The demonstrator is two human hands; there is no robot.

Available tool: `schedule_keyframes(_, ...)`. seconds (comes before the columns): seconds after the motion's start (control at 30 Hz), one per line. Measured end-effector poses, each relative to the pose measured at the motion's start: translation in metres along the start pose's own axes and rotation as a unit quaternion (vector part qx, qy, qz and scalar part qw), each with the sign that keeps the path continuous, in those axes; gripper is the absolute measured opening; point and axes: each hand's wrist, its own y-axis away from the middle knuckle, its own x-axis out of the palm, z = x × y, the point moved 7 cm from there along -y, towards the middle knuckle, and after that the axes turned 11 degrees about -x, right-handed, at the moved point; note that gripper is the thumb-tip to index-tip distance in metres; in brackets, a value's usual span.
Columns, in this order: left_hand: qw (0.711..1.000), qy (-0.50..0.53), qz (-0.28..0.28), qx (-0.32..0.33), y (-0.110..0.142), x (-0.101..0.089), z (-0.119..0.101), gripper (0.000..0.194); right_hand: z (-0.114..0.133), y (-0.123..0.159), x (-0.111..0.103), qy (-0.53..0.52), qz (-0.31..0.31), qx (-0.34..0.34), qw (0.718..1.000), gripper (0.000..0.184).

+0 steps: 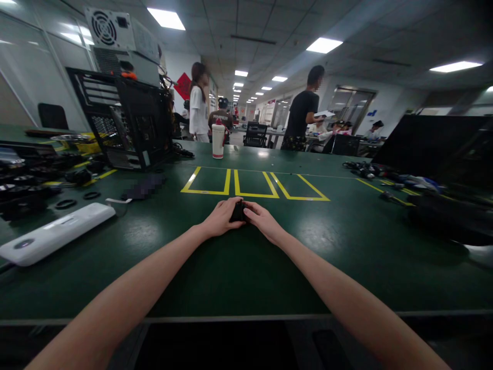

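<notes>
A small black object (238,211) sits between my two hands at the middle of the green table (246,267); its kind I cannot make out. Around its left side curl the fingers of my left hand (222,217), thumb low and fingers over the top. From the right, my right hand (261,218) presses its fingertips against the same object. Both hands partly cover it. Just beyond them, yellow tape outlines (256,195) mark several box shapes on the tabletop.
On the left lie a white power strip (57,231), black rings (65,204) and an open computer case (134,118) topped by a power supply (111,28). A white cup (217,141) stands behind the tape. At right are cables (364,168) and a dark monitor (435,149). People stand beyond.
</notes>
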Motion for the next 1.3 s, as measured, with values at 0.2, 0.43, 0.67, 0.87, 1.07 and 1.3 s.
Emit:
schedule_keyframes(0.2,1.000,0.004,0.002,0.004,0.001,-0.002,-0.002,0.060,0.012,0.003,0.003,0.017,0.001,-0.013,1.000,0.028)
schedule_keyframes(0.43,1.000,0.005,0.008,-0.004,0.000,-0.002,-0.001,0.060,0.013,0.004,0.003,0.033,0.004,-0.021,0.999,0.024)
schedule_keyframes(0.67,1.000,0.007,0.011,-0.009,0.000,-0.001,0.000,0.060,0.011,0.003,0.003,0.020,0.010,-0.007,1.000,0.033)
schedule_keyframes(0.87,1.000,0.008,0.011,-0.011,0.000,0.000,0.002,0.060,0.016,0.006,0.005,0.015,0.006,-0.030,0.999,0.022)
schedule_keyframes(1.07,1.000,0.005,0.001,-0.026,-0.003,0.003,0.006,0.062,0.017,0.000,0.003,0.045,-0.014,-0.059,0.997,0.021)
schedule_keyframes(1.3,0.999,0.013,0.005,-0.039,-0.004,0.002,0.007,0.061,0.020,0.001,0.005,0.058,-0.007,-0.065,0.996,0.021)
